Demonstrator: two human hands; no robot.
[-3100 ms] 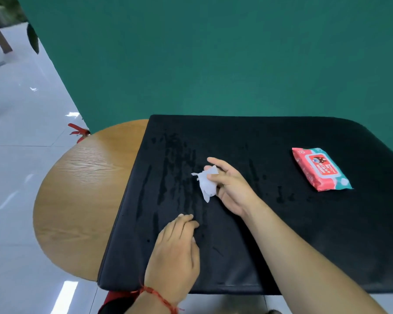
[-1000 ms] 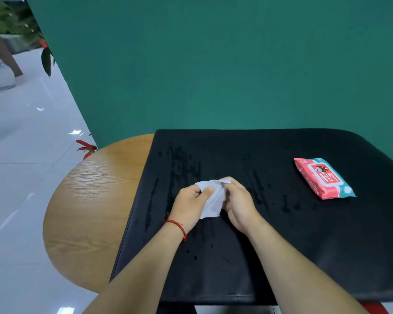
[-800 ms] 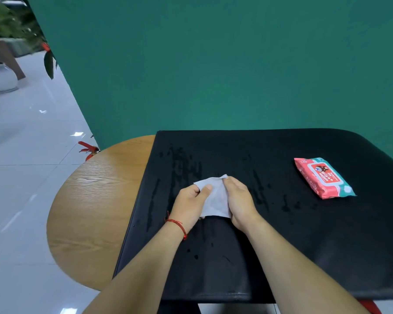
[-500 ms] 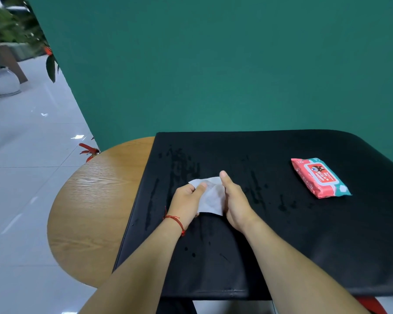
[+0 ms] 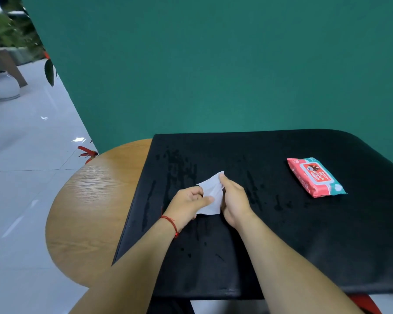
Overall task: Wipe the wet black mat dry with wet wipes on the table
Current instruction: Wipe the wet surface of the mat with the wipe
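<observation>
A black mat [image 5: 293, 223] covers most of the round wooden table [image 5: 89, 207] and shows dark wet streaks and drops around its left and middle parts. A white wet wipe [image 5: 211, 196] is held between both hands just above the mat's left-centre. My left hand [image 5: 186, 205], with a red string at the wrist, pinches the wipe's left edge. My right hand [image 5: 234, 200] pinches its upper right corner. The wipe is partly unfolded and its lower part is hidden behind my hands.
A red and teal pack of wet wipes [image 5: 315, 177] lies on the mat at the right. A green wall stands right behind the table. White tiled floor lies to the left, with a plant pot [image 5: 2, 87] far off.
Three seconds ago only my right hand held the crumpled wipe while my left hand rested on the mat. Both hands now hold it and have spread it wider over the last second.
</observation>
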